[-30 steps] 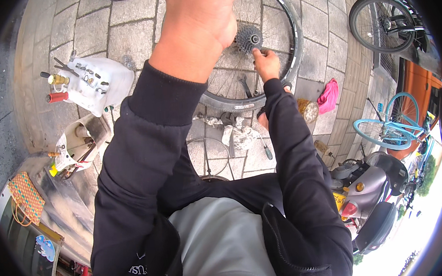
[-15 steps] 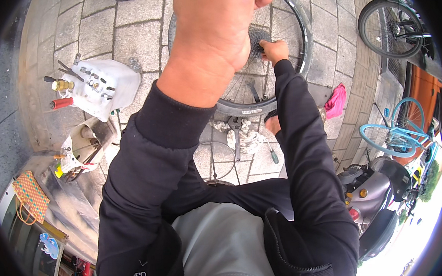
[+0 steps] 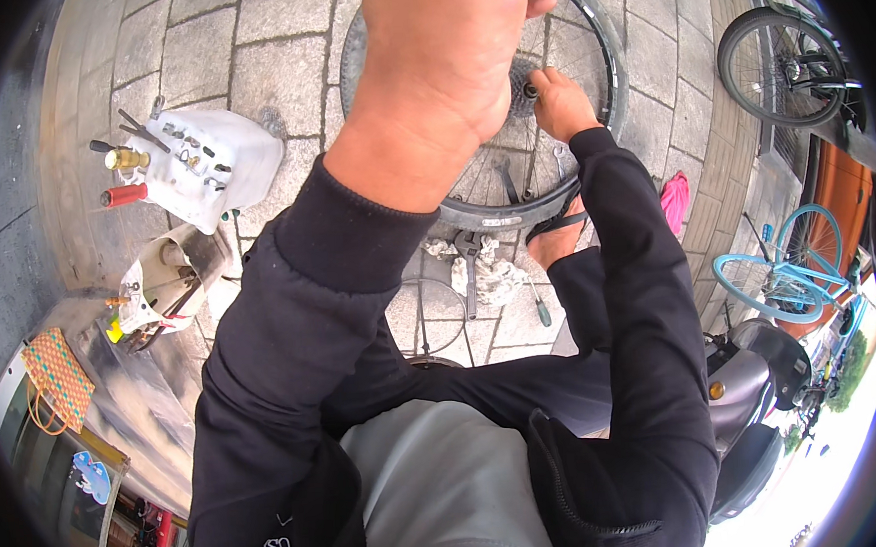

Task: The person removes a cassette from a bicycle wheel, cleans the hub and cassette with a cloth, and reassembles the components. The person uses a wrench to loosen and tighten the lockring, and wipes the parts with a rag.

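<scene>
A bicycle wheel (image 3: 605,57) with a black tyre lies flat on the paving, its dark cassette (image 3: 519,83) at the hub. My right hand (image 3: 563,105) is at that hub, thumb and fingers closed around a small round dark piece (image 3: 530,89); whether it is free of the axle I cannot tell. Large and close in front, my left hand (image 3: 437,56) hangs over the wheel's left part. Most of its fingers are cut off by the top edge, so its grip is hidden. Inside the rim lie a dark tool (image 3: 505,181) and a silver wrench (image 3: 562,158).
Nearer me lie an adjustable wrench (image 3: 471,277), a white rag (image 3: 503,278) and a screwdriver (image 3: 541,310). At left stand a white container with tools (image 3: 239,160) and an open tool bin (image 3: 141,274). A pink cloth (image 3: 675,202), a blue bicycle (image 3: 790,280) and a scooter (image 3: 741,386) are at right.
My right hand has shifted slightly right, and the round dark piece between its fingers now shows. The silver wrench inside the rim has come into sight. My left hand stays raised.
</scene>
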A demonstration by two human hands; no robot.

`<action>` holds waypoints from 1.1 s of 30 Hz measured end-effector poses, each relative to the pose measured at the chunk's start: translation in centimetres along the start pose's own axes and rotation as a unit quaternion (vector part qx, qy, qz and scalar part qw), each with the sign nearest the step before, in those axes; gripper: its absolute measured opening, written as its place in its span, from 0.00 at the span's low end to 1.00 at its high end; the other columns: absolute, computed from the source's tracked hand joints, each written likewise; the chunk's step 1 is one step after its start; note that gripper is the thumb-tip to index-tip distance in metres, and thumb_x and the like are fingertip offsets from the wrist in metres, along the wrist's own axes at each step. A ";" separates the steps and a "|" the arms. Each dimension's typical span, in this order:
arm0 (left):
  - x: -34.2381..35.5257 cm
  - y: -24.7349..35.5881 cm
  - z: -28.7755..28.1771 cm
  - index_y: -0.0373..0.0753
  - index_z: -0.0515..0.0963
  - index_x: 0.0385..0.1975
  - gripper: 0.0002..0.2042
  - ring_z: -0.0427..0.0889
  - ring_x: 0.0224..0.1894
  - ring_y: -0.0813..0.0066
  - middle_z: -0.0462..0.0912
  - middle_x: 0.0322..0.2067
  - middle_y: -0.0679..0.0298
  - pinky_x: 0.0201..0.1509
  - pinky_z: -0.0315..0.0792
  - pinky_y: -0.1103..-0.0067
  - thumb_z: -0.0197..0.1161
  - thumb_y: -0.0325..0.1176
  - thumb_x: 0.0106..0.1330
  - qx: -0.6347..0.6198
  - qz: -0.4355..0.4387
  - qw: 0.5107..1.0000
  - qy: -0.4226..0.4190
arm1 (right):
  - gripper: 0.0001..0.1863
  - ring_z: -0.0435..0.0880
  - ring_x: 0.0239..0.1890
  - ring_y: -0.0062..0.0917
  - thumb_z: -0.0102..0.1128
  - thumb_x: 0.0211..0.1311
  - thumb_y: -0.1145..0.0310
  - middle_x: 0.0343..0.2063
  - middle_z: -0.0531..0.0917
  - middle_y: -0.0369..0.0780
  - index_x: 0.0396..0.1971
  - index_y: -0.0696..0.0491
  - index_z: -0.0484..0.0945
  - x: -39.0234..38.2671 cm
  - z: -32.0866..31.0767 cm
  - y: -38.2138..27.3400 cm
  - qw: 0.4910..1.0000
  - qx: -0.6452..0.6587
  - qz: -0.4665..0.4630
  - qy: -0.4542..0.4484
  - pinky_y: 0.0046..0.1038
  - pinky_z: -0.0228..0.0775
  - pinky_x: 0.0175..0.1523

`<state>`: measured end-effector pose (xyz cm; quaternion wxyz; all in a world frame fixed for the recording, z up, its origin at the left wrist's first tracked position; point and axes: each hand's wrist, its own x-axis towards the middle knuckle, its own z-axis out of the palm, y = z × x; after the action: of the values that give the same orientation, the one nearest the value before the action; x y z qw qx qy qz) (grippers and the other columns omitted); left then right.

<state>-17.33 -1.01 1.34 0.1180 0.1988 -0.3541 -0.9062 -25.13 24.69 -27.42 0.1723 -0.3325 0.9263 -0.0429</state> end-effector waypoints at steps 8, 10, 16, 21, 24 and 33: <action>0.7 0.5 -1.1 0.40 0.79 0.48 0.14 0.83 0.43 0.71 0.80 0.42 0.66 0.48 0.74 0.72 0.64 0.44 0.75 -0.042 -0.026 0.996 -0.071 | 0.63 0.75 0.70 0.56 0.80 0.52 0.41 0.71 0.64 0.68 0.77 0.63 0.56 0.8 1.4 -2.2 0.921 0.207 0.330 -0.010 0.41 0.68 0.74; 0.5 0.8 -2.0 0.40 0.79 0.49 0.14 0.83 0.44 0.71 0.80 0.42 0.66 0.49 0.74 0.72 0.63 0.44 0.75 -0.082 -0.037 0.990 -0.105 | 0.65 0.74 0.70 0.57 0.81 0.51 0.40 0.71 0.63 0.69 0.78 0.63 0.54 1.1 1.9 -3.0 0.914 0.196 0.355 -0.032 0.41 0.68 0.74; 0.1 0.6 -2.1 0.40 0.78 0.50 0.14 0.82 0.45 0.70 0.80 0.44 0.65 0.49 0.73 0.72 0.62 0.44 0.76 -0.080 -0.072 0.992 -0.073 | 0.67 0.77 0.68 0.56 0.84 0.48 0.38 0.67 0.70 0.69 0.73 0.72 0.57 3.0 2.6 -2.9 0.900 0.238 0.366 -0.007 0.40 0.70 0.72; 0.8 0.0 -1.4 0.39 0.79 0.50 0.16 0.82 0.45 0.70 0.80 0.44 0.65 0.49 0.73 0.73 0.64 0.45 0.75 -0.017 -0.027 0.998 -0.055 | 0.56 0.86 0.60 0.49 0.82 0.48 0.36 0.54 0.85 0.61 0.59 0.74 0.74 3.1 2.5 -1.4 0.908 0.237 0.345 -0.010 0.39 0.75 0.66; 0.0 0.4 -1.2 0.38 0.79 0.49 0.16 0.82 0.45 0.71 0.79 0.43 0.65 0.48 0.73 0.74 0.65 0.45 0.75 -0.058 -0.041 0.995 -0.069 | 0.53 0.86 0.59 0.50 0.81 0.49 0.35 0.53 0.86 0.61 0.56 0.72 0.77 2.8 2.8 -1.1 0.920 0.211 0.330 0.012 0.40 0.76 0.65; 0.4 0.3 -1.5 0.35 0.79 0.46 0.17 0.80 0.45 0.73 0.77 0.41 0.65 0.47 0.73 0.77 0.63 0.45 0.75 -0.039 -0.030 0.993 -0.109 | 0.55 0.85 0.61 0.50 0.80 0.50 0.36 0.55 0.85 0.62 0.60 0.73 0.75 2.8 3.5 0.1 0.911 0.254 0.323 0.013 0.40 0.75 0.66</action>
<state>-17.02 -2.28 0.45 0.0591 0.1051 -0.3225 -0.9389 -25.99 23.07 -31.51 0.2433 0.0407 0.9431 -0.2229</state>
